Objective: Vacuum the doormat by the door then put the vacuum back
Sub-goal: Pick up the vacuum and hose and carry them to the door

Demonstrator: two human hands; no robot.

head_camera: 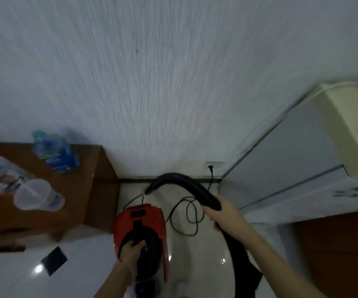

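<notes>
A red canister vacuum (140,224) with a black handle is low in the view, over the white tiled floor near the wall. My left hand (132,252) is closed around its black carry handle. My right hand (225,211) grips the black vacuum hose (186,186), which arches up and left, its open end pointing down near the wall. The black power cord (190,218) lies looped on the floor and runs up to a plug in the wall socket (213,165). No doormat is in view.
A brown wooden cabinet (77,190) stands at left, holding a blue water bottle (55,153), a clear plastic cup (37,197) and plastic bags. A white fridge (302,160) stands at right. A textured white wall fills the upper view.
</notes>
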